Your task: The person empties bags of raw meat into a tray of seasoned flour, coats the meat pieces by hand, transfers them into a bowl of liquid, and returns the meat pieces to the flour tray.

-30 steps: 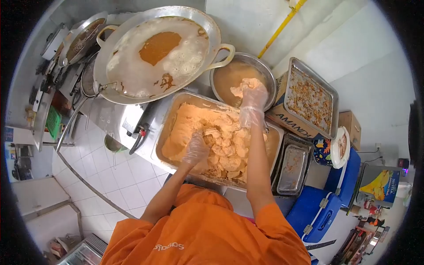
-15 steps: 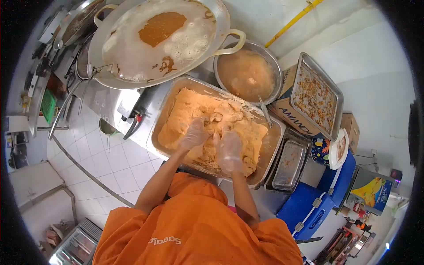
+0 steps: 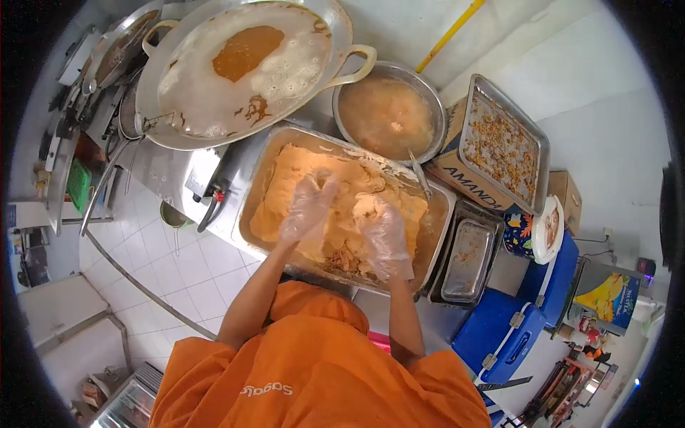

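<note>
A large rectangular metal tray [image 3: 250,207] holds a deep layer of orange-tinted flour [image 3: 289,171]. Over its left half is my left hand [image 3: 308,210], in a clear plastic glove, its fingers curled together; what they hold, if anything, I cannot make out. My right hand [image 3: 385,239], gloved the same way, grips a flour-coated piece [image 3: 367,207] above the flour on the right. What is inside the coating does not show. Clumpy brown coated bits [image 3: 349,258] lie in the flour at the near side, between my hands.
A wide pan of foaming oil [image 3: 242,71] stands beyond the tray. Behind it on the right is a metal bowl of cloudy liquid [image 3: 389,118], a utensil handle [image 3: 419,175] leaning out. A crumb-strewn tray [image 3: 503,143] rests on a carton [image 3: 467,178]. Smaller trays [image 3: 467,260] sit at right.
Both hands have lifted from the flour and moved apart. A coated piece now shows in my right hand. The view has shifted slightly.
</note>
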Motion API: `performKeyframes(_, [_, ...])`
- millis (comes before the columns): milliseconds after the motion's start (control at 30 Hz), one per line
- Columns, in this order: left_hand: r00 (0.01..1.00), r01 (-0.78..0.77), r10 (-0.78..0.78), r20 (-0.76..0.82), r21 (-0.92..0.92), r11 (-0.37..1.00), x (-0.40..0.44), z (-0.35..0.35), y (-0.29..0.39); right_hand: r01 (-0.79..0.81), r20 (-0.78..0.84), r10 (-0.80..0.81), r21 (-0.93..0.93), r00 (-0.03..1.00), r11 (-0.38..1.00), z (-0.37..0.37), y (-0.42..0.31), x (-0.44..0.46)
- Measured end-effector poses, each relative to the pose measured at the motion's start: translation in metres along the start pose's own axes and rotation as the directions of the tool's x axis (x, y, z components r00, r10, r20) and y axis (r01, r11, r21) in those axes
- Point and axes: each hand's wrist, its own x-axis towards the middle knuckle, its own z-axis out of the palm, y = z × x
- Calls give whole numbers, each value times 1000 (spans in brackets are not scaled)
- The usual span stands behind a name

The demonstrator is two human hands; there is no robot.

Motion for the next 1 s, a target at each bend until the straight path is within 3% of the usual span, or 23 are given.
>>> performKeyframes(67, [991,-79,117,-66,420,904,28,-3,-30,-39,9,38,150,999,988,-8,-9,11])
performKeyframes(267, [919,-368,356,170,694,619,44,10,-97,17,-46,5,484,999,875,-28,-40,65])
performKeyframes(367, [912,-374,397,101,601,706,40,10,-100,51,-164,11,367,986,929,-37,-43,106])
performKeyframes(467, [873,-445,482,82,542,713,45,6,-118,-114,-364,103,-9,926,993,-38,0,168])
performKeyframes(567, [884,-419,467,-6,432,799,33,-1,-100,-125,-212,195,302,958,945,-25,19,194])
performKeyframes(600, [924,-349,383,-3,405,845,27,-6,-90,-148,-137,225,425,965,893,-18,19,194])
performKeyframes(667, [977,-202,213,6,356,912,24,-18,-72,25,-326,-3,61,945,998,-8,22,176])
performKeyframes(700, [987,-142,156,-25,306,942,27,-21,-77,92,-379,-138,-137,915,986,-4,25,158])
performKeyframes(767, [997,-10,25,-76,192,981,27,-31,-99,80,-414,-214,-317,885,945,12,35,116])
performKeyframes(800, [997,-2,24,-80,268,963,25,-39,-104,17,-428,-152,-303,891,953,18,40,97])
performKeyframes(900, [997,57,-34,-75,334,941,16,-49,-93,-95,-277,-246,-821,929,563,22,76,76])
performKeyframes(967, [994,110,-102,-47,247,963,13,-46,-60,-77,-253,-141,-692,957,718,28,94,68])
performKeyframes(1000, [993,114,-110,-30,239,964,18,-44,-61,-13,-235,-199,-676,951,737,32,93,65])
